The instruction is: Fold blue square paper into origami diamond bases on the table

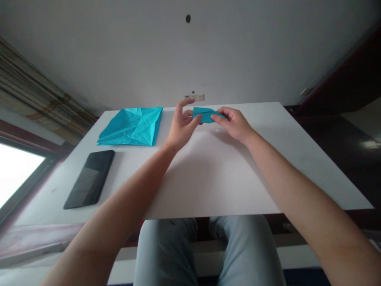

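Note:
A small piece of folded blue paper [207,115] is held up above the far part of the white table, between my two hands. My left hand [183,124] pinches its left end with the thumb in front, while the index finger sticks up and away. On the other side, my right hand [233,122] grips the pointed right end between thumb and fingers. A fold line runs along the paper's upper part. The fingers behind the paper are partly hidden.
Creased blue paper [131,127] lies at the table's back left. Nearer to me is a black phone [90,178]. The white table [214,186] ends in front of my knees. Wall sockets [194,97] show behind, and a curtain [35,91] hangs at left.

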The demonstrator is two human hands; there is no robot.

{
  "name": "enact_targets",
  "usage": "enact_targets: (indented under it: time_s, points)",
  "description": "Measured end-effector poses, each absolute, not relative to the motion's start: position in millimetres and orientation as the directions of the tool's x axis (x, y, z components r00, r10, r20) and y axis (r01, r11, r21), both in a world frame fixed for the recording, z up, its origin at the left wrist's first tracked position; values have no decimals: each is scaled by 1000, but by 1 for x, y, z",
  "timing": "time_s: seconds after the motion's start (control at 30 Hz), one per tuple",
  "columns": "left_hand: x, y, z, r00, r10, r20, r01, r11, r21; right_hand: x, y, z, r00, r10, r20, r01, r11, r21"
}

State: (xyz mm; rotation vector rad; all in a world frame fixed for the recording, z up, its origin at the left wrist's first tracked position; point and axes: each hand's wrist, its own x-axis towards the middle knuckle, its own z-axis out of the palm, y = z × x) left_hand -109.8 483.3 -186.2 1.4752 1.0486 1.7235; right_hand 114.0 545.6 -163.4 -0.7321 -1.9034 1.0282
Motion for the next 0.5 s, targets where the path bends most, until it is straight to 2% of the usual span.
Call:
enact_targets:
  time_s: [0.17, 0.3, 0.4, 0.5]
  points:
    - [-111, 483, -191, -76, 872, 484, 70, -480, 875, 115, 553, -168, -372, 855, 362, 20, 398, -917]
    - [-112, 486, -196, -86, 859, 504, 115, -494, 862, 113, 552, -168, -360, 881, 306, -24, 319, -947]
    - [-113, 489, -197, -109, 840, 531, 150, -514, 845, 112, 548, -168, -422, 861, 284, -57, 288, -956]
    - [-114, 490, -198, -156, 832, 533, 187, -505, 843, 108, 546, -172, -535, 789, 301, -96, 297, -950]
